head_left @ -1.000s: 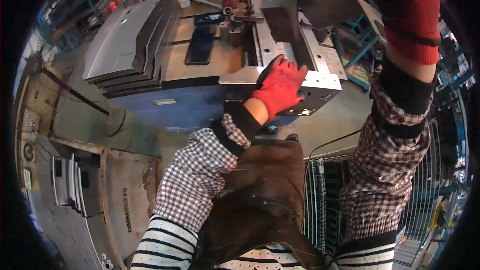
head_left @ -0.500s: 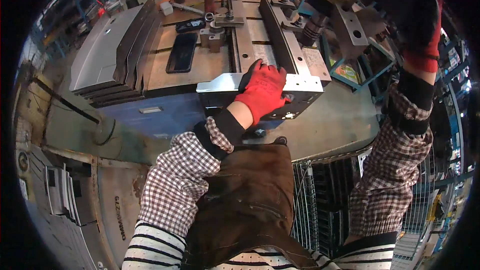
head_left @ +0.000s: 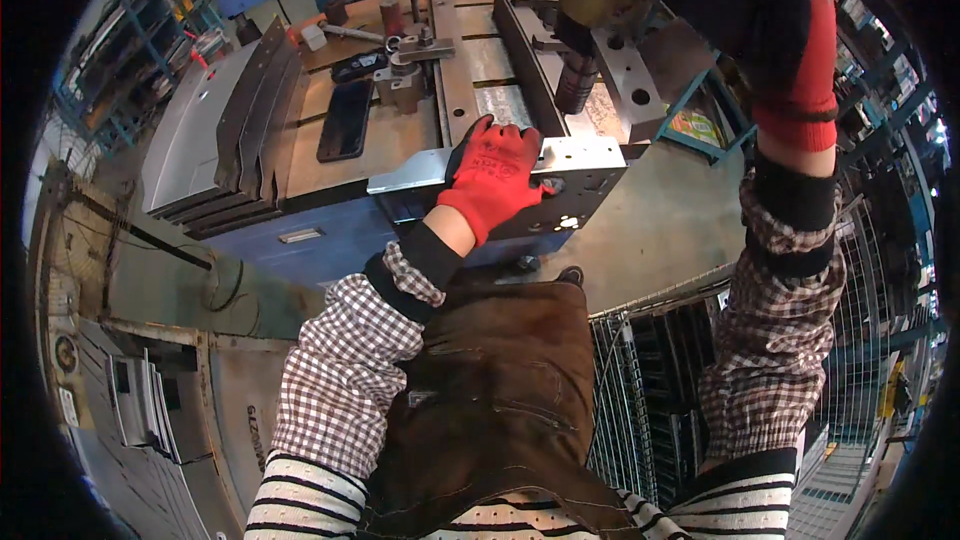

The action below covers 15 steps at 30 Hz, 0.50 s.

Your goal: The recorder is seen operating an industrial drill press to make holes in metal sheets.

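Observation:
My left hand, in a red glove, presses on a bent metal panel with a bright top flange and a dark front with holes. Its fingers curl over the flange. The panel lies at the near end of the machine table, against a long steel rail. High at the right, my right hand, in a red and black glove, reaches up beside a dark machine part; shadow hides its fingers. A cylindrical tool hangs from the machine head, above the table right of the left hand.
Stacked bent metal sheets stand on the table's left. A black phone, a wrench and clamp blocks lie beside the rail. A wire cage stands at lower right, a blue-framed rack beyond the table.
The whole view has shifted, with the table now further left. The hanging tool appears lower and closer to the table, and my right hand slightly lower. My left hand stays on the panel.

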### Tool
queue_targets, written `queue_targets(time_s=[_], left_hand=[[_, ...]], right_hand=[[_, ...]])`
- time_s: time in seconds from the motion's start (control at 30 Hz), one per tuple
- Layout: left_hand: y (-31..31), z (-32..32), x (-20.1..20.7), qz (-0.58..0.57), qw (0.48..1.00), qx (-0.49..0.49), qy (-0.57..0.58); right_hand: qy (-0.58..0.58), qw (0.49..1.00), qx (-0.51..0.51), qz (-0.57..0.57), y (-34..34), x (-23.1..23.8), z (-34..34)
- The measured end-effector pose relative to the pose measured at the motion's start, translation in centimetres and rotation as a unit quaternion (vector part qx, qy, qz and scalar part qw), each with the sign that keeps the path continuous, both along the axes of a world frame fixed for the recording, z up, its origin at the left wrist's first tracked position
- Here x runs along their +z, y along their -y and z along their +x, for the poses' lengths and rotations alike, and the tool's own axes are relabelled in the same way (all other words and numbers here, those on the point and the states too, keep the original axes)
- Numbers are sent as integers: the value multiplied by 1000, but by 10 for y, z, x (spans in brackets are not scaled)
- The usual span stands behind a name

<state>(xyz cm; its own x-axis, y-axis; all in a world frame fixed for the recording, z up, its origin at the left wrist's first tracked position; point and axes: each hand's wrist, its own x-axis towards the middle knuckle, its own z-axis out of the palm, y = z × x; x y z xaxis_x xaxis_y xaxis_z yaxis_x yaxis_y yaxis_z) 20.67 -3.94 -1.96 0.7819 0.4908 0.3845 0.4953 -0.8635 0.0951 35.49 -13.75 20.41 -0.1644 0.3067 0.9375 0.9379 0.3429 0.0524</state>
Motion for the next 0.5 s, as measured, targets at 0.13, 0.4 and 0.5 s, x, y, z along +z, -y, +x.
queue_targets(time_s=[0.13, 0.4, 0.5], left_hand=[[3, 2, 6, -15, 999, 9, -51], [3, 3, 7, -6, 998, 14, -54], [4, 3, 8, -10, 998, 13, -53]], right_hand=[[2, 1000, -9, 16, 4, -2, 3], [190, 973, -123, 41, 14, 0, 14], [-141, 982, 107, -69, 18, 1, 3]])
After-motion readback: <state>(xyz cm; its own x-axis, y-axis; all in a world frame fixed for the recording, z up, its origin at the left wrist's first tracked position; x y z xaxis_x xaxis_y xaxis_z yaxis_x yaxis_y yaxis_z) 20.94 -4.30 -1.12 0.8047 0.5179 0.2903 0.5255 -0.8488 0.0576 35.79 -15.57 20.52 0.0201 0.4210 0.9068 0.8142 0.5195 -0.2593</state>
